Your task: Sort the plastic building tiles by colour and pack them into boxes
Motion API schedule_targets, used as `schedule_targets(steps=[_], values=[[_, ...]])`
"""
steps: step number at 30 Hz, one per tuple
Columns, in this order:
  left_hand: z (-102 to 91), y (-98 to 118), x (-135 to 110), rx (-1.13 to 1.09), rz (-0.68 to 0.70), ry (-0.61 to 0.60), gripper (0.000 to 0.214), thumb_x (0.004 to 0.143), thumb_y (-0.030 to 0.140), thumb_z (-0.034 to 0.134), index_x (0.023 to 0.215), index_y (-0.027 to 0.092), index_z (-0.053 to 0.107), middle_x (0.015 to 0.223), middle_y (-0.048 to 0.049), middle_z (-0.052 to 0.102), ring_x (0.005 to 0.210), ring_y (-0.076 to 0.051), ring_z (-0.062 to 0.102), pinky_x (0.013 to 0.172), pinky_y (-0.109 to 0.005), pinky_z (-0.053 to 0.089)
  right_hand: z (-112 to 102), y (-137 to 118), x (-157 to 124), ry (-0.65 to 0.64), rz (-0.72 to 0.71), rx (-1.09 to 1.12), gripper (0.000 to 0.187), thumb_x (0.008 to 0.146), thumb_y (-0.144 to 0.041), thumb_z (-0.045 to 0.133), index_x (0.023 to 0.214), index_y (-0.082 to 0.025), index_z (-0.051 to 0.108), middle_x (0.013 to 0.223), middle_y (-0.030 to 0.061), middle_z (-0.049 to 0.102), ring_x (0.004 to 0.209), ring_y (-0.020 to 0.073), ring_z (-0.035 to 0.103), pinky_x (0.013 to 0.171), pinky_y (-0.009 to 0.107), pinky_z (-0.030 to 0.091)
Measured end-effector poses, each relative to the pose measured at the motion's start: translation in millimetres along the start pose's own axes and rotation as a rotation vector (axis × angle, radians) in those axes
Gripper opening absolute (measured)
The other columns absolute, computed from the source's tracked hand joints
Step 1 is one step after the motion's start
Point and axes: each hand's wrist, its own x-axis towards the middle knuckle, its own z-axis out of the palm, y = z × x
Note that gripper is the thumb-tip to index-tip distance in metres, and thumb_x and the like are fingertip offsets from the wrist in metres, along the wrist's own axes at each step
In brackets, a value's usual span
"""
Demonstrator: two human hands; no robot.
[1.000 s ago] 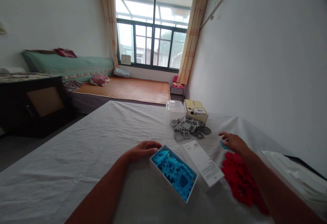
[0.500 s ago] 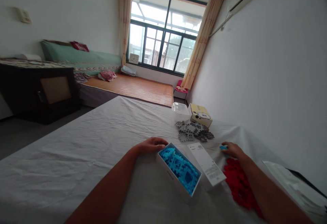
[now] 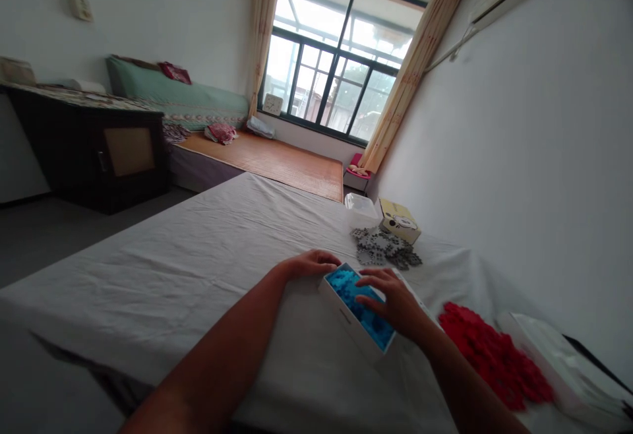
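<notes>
A white box (image 3: 346, 318) filled with blue interlocking foam pieces (image 3: 346, 285) lies on the white-sheeted table (image 3: 198, 269). My left hand (image 3: 309, 266) curls round the box's far left corner. My right hand (image 3: 390, 299) lies over the blue pieces with its fingers stretched out flat. I see nothing held in it. A pile of red pieces (image 3: 489, 355) lies to the right of my right forearm. A heap of grey pieces (image 3: 388, 249) sits farther back.
A small yellow carton (image 3: 400, 221) and a clear plastic tub (image 3: 361, 208) stand behind the grey heap, near the wall. A white tray-like lid (image 3: 558, 361) lies at the far right. Beyond the table are a dark cabinet (image 3: 99, 150) and a low bed (image 3: 267, 160).
My right hand picked up a blue piece beside the red pile and has moved left, over the box. The camera has tilted and swung. My left hand stays at the box.
</notes>
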Motion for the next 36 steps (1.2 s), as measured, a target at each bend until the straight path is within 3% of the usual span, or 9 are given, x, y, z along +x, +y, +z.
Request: schedule_targets(steps=[4,8,12,15,19,22,25,30,36], values=[[0.6,-1.3,0.5,0.005,0.011,0.008,0.048,0.075,0.048,0.063,0.108,0.013,0.065,0.104,-0.0072,0.067,0.092,-0.019,0.059,0.083,-0.026,0.043,-8.0,51.3,-19.8,0.164,0.193,-0.102,0.035,0.084,-0.045,0.046,0.105,-0.023,0.064,0.114,0.0082,0.063,0.109,0.0239,0.054,0.096,0.042,0.040],[1.4,-3.0,1.6,0.035,0.014,0.034,0.047,0.076,0.050,0.060,0.107,0.015,0.065,0.102,-0.0058,0.067,0.091,-0.018,0.058,0.081,-0.025,0.042,14.5,99.4,-55.2,0.028,0.395,-0.180,0.056,0.075,-0.050,0.053,0.117,-0.014,0.057,0.125,0.0155,0.055,0.119,0.0299,0.048,0.100,0.047,0.036],[3.7,-2.5,1.6,0.046,0.021,0.036,0.047,0.078,0.052,0.058,0.106,0.014,0.065,0.098,-0.0054,0.068,0.088,-0.018,0.058,0.078,-0.025,0.042,29.5,116.9,-73.4,0.019,0.414,-0.084,0.061,0.074,-0.050,0.052,0.125,-0.017,0.049,0.136,0.0126,0.045,0.127,0.0256,0.039,0.106,0.042,0.032],[4.6,-2.3,1.5,0.030,0.021,0.025,0.049,0.076,0.052,0.059,0.107,0.014,0.065,0.097,-0.0057,0.068,0.086,-0.018,0.059,0.077,-0.026,0.043,14.5,106.3,-74.8,0.073,0.448,-0.052,0.060,0.072,-0.049,0.054,0.124,-0.018,0.051,0.135,0.0121,0.045,0.127,0.0259,0.039,0.106,0.042,0.031],[4.0,-3.7,1.9,0.024,0.021,0.017,0.049,0.075,0.052,0.061,0.106,0.014,0.066,0.097,-0.0062,0.068,0.085,-0.018,0.059,0.078,-0.026,0.042,-17.7,58.5,-68.4,0.235,0.377,-0.019,0.055,0.075,-0.045,0.052,0.126,-0.024,0.048,0.141,0.0069,0.039,0.129,0.0258,0.036,0.106,0.044,0.031],[3.8,-5.6,2.6,0.022,0.033,0.042,0.048,0.075,0.051,0.062,0.106,0.014,0.066,0.100,-0.0063,0.068,0.089,-0.019,0.058,0.081,-0.027,0.042,-28.0,13.4,-58.4,0.156,0.192,0.015,0.052,0.076,-0.043,0.054,0.127,-0.030,0.048,0.143,0.0030,0.037,0.129,0.0254,0.035,0.105,0.044,0.033],[3.8,-7.5,2.7,0.017,0.021,0.082,0.050,0.075,0.051,0.061,0.107,0.013,0.066,0.102,-0.0064,0.068,0.091,-0.020,0.058,0.083,-0.029,0.041,-22.3,-13.8,-47.0,0.047,0.088,0.005,0.051,0.075,-0.043,0.058,0.124,-0.031,0.052,0.141,0.0049,0.039,0.126,0.0270,0.039,0.103,0.046,0.035],[3.9,-7.8,1.9,0.003,-0.010,0.108,0.050,0.076,0.054,0.058,0.102,0.013,0.068,0.095,-0.0060,0.068,0.085,-0.019,0.058,0.079,-0.029,0.042,-4.5,-10.4,-34.2,0.032,0.077,-0.009,0.049,0.073,-0.040,0.061,0.121,-0.030,0.055,0.138,0.0064,0.043,0.122,0.0288,0.043,0.100,0.048,0.037],[4.2,-7.0,2.5,-0.076,-0.042,0.074,0.052,0.075,0.055,0.059,0.105,0.013,0.066,0.090,-0.0051,0.068,0.080,-0.018,0.058,0.074,-0.027,0.043,-2.9,0.5,-26.5,-0.015,0.108,-0.031,0.047,0.077,-0.043,0.056,0.123,-0.031,0.053,0.137,0.0070,0.044,0.121,0.0269,0.045,0.100,0.047,0.037]])
